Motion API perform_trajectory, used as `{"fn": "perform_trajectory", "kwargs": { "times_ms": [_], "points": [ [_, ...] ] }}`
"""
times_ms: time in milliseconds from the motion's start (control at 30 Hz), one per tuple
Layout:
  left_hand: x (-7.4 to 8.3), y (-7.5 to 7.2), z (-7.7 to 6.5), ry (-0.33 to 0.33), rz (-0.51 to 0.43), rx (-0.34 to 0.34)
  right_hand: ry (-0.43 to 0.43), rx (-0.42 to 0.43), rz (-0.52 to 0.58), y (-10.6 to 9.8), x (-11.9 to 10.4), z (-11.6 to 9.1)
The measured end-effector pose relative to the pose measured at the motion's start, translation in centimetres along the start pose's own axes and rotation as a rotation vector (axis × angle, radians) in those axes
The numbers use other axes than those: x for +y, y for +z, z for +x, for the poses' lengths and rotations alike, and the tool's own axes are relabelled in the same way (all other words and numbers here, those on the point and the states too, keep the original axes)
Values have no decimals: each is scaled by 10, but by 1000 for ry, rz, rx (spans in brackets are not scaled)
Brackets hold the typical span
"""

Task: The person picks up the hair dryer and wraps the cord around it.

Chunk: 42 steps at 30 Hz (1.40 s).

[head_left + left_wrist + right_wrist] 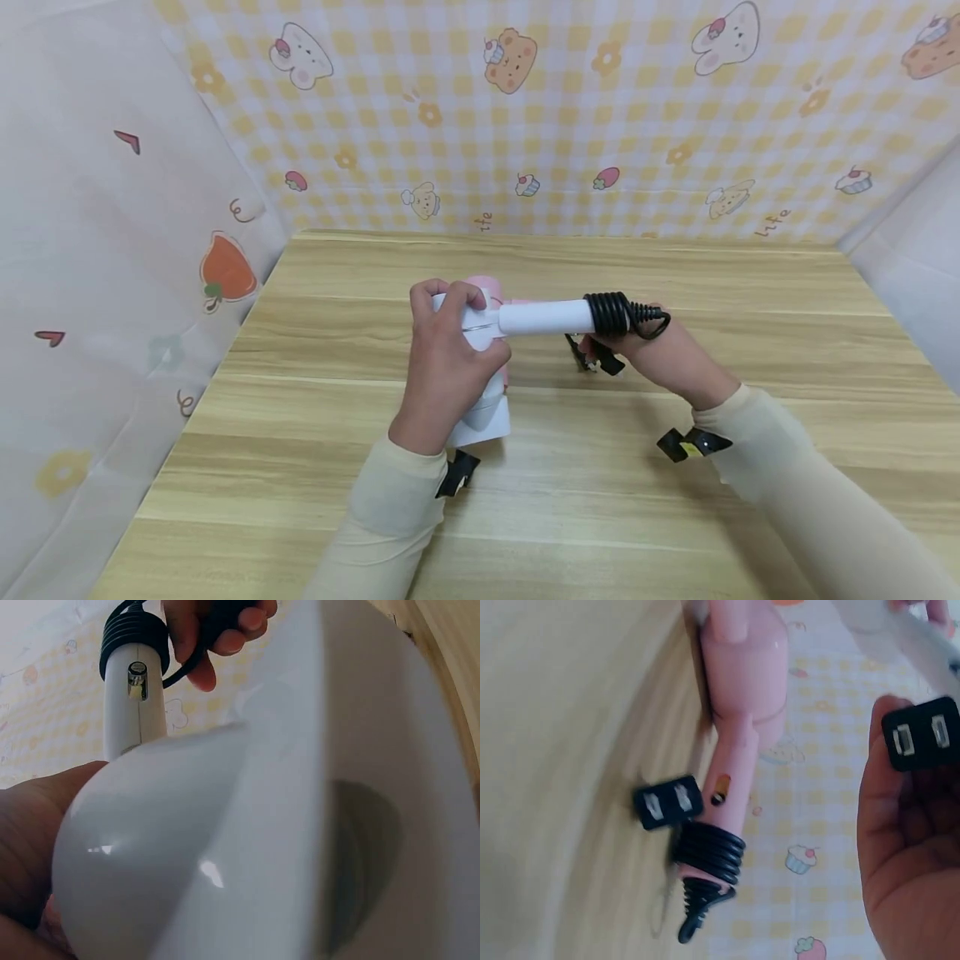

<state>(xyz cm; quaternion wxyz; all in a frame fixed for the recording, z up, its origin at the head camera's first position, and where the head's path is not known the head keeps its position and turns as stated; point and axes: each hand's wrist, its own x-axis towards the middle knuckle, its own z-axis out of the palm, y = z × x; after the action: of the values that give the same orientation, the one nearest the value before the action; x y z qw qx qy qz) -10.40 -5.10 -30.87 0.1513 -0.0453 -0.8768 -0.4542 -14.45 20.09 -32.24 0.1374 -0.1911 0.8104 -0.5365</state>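
Observation:
A white hair dryer (546,317) is in my left hand (453,362), whose fingers and thumb wrap over its body while the handle points right. Its black cord (609,314) is coiled round the handle's end. My right hand (667,354) is at that end and grips the cord's black plug (922,735), two flat prongs showing. Below the white dryer a pink hair dryer (744,671) lies on the table, mostly covered in the head view. Black cord (709,853) is wound round its handle too, with its own plug (667,802) beside it.
The wood-grain table (300,467) reaches back to a yellow checked cloth (570,125) with cartoon prints. A white printed cloth (112,250) hangs along the left side. Black straps are on both wrists, over cream sleeves (795,467).

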Motion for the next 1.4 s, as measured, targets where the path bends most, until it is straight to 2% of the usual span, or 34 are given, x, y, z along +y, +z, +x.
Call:
{"fn": "perform_trajectory", "kwargs": {
  "times_ms": [100,233,300,400,533,633,700,867,967,1267,1400],
  "points": [
    [0,3,0,-17,-17,-14,21,21,22,4,3,-5],
    [1,7,0,-54,-19,-39,-29,43,35,5,9,-12],
    [3,10,0,-70,-17,-49,-10,49,25,5,9,-17],
    [5,16,-2,-89,-21,-56,25,65,-70,3,10,-26],
    [7,27,-1,-78,16,-94,42,93,-314,0,12,-42],
    [9,34,5,-27,91,-141,37,123,-435,-1,14,-51],
    [10,37,11,-4,153,-184,44,141,-474,-2,16,-54],
    [11,41,25,12,304,-345,84,142,-471,-2,26,-54],
    [11,45,32,21,376,-417,115,131,-461,-3,33,-51],
    [21,64,42,48,615,-474,159,128,-467,-4,51,-41],
    [26,73,43,61,697,-480,176,135,-513,-5,57,-41]
  ]
}}
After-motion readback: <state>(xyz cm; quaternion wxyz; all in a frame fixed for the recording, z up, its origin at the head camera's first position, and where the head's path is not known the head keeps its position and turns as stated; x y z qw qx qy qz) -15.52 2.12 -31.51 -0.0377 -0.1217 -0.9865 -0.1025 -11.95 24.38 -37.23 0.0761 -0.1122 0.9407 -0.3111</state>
